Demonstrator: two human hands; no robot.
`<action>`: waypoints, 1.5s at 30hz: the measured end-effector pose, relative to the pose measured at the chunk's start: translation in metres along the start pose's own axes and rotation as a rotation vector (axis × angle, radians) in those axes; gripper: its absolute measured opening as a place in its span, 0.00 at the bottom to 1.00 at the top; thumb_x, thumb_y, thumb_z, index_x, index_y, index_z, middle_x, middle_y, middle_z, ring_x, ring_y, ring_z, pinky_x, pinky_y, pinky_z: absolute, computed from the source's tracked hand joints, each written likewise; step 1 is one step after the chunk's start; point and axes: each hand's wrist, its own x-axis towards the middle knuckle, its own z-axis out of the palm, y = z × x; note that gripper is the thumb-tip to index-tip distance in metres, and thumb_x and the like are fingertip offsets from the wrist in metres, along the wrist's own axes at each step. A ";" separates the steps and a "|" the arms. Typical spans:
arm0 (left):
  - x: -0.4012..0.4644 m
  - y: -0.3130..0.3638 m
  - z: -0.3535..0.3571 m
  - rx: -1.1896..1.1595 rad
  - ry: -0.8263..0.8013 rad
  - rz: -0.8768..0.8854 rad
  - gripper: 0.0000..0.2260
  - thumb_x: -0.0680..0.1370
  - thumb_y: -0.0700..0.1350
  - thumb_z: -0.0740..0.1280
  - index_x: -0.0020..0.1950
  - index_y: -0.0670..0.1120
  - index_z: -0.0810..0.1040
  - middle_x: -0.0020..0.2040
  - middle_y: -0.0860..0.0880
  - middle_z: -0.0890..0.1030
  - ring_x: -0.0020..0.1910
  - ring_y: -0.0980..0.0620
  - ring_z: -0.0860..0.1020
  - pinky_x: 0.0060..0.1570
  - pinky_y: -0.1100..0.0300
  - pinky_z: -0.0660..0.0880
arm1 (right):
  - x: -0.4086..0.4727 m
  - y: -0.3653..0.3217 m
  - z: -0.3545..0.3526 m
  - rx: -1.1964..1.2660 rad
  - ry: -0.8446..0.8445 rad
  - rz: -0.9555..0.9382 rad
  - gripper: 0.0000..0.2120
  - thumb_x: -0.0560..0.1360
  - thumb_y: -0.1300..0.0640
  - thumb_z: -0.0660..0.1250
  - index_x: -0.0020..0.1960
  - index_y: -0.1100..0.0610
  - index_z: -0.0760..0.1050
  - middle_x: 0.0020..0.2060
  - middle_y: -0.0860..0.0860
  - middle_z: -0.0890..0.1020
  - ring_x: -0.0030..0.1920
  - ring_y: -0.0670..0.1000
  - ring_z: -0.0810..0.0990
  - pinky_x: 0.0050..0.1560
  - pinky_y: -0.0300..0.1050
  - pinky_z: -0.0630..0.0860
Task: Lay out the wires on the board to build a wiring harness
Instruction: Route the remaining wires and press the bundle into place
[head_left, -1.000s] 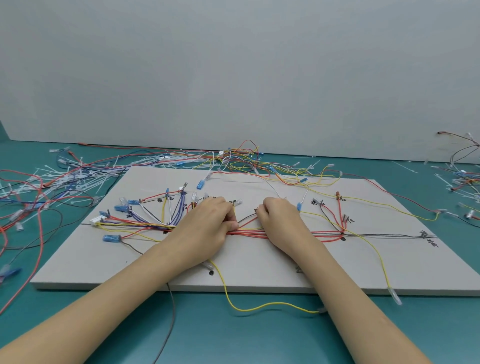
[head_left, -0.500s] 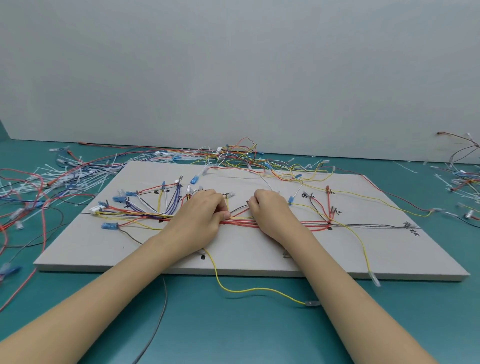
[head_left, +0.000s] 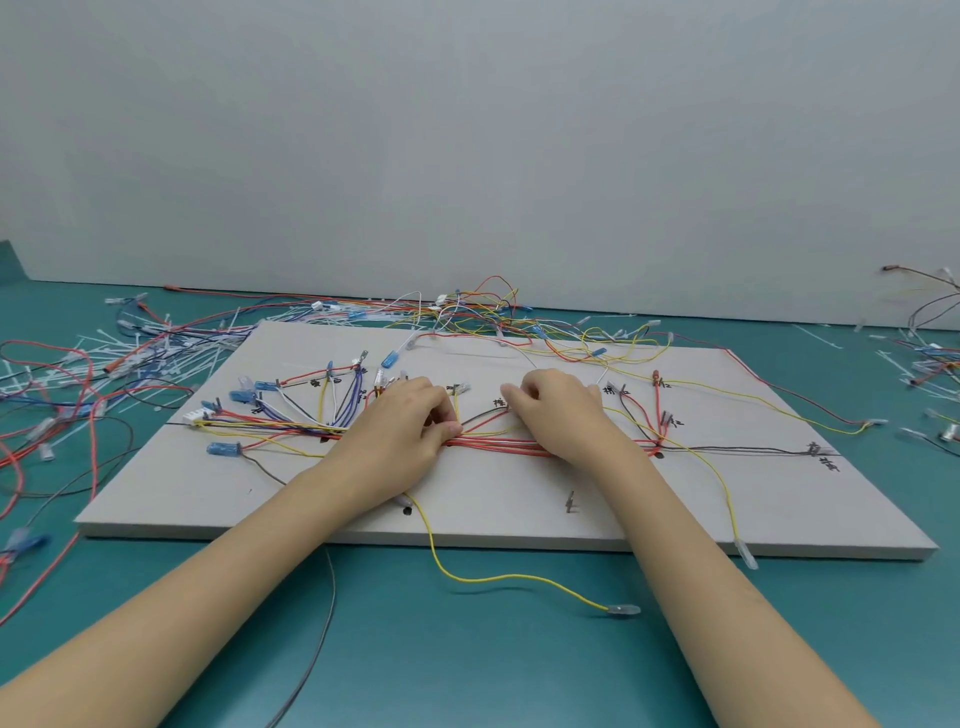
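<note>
Pinching the red wire bundle (head_left: 498, 444) mid-board (head_left: 519, 509), the left hand (head_left: 400, 436) and right hand (head_left: 561, 415) curl closed on it; these light, limp, springy wires are probably best gripped along the trunk, not at terminals.

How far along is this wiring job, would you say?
Roughly midway, I'd guess. Done: many wires already fan out on the board, joining a red wire bundle along its middle. In hand: the left hand and right hand both grip that bundle. Left: a yellow wire trails off the front edge, and loose wires lie heaped behind.
</note>
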 end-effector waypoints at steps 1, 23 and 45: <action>0.000 0.000 0.000 0.000 -0.001 0.001 0.05 0.78 0.46 0.68 0.43 0.50 0.75 0.42 0.53 0.75 0.45 0.53 0.72 0.48 0.59 0.68 | -0.001 0.005 -0.003 0.061 0.007 0.015 0.17 0.81 0.47 0.57 0.37 0.54 0.71 0.34 0.48 0.75 0.43 0.55 0.74 0.58 0.52 0.65; -0.001 -0.002 0.000 -0.007 -0.027 -0.013 0.04 0.78 0.48 0.67 0.44 0.52 0.75 0.43 0.55 0.75 0.46 0.54 0.72 0.51 0.55 0.71 | -0.003 0.050 -0.027 0.064 0.106 0.078 0.08 0.73 0.62 0.67 0.38 0.51 0.79 0.39 0.46 0.79 0.56 0.55 0.73 0.51 0.47 0.72; 0.001 0.003 -0.006 0.007 -0.060 0.070 0.06 0.78 0.43 0.68 0.50 0.51 0.83 0.47 0.50 0.78 0.50 0.49 0.74 0.56 0.48 0.70 | -0.012 0.027 -0.047 0.262 0.334 -0.057 0.09 0.78 0.57 0.64 0.50 0.59 0.83 0.48 0.51 0.78 0.53 0.52 0.76 0.54 0.44 0.70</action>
